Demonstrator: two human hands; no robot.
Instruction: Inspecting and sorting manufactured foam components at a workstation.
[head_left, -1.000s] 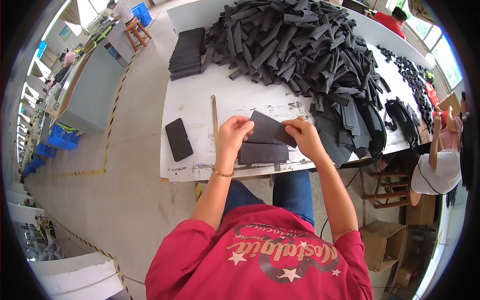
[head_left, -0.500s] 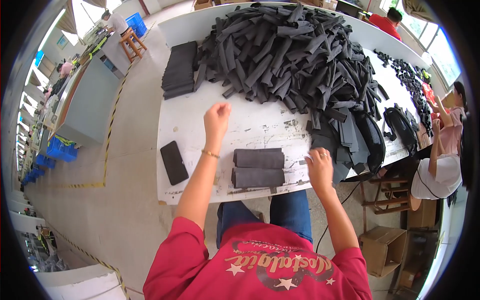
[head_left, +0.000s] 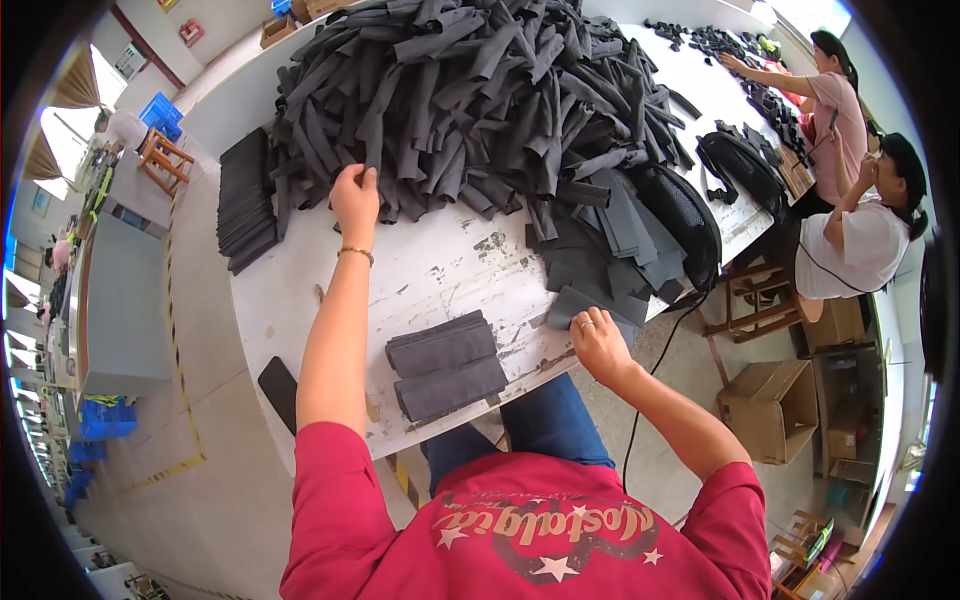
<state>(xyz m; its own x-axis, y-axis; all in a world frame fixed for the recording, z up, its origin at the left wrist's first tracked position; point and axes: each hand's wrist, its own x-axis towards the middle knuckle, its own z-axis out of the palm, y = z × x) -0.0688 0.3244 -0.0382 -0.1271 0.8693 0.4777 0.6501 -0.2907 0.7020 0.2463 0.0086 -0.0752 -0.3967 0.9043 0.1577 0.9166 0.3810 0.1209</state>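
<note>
A: What changed? 
B: Half a second back the left hand (head_left: 354, 197) was short of the pile; now it's at the big heap of dark fabric strips (head_left: 470, 90), fingers curled on one strip's end. Right hand (head_left: 598, 345) has moved onto a loose flat piece (head_left: 580, 305) at the table (head_left: 300, 300) edge, grip pressed flat on it, not pinching.

A: Meaning? 
B: Looks like picking up the next pieces.

A: Counts? 
B: Two folded bundles (head_left: 445, 365) in front of the person, one black phone (head_left: 278, 392), one side stack (head_left: 245, 200), two other people far right. Heap: too many to count.
</note>
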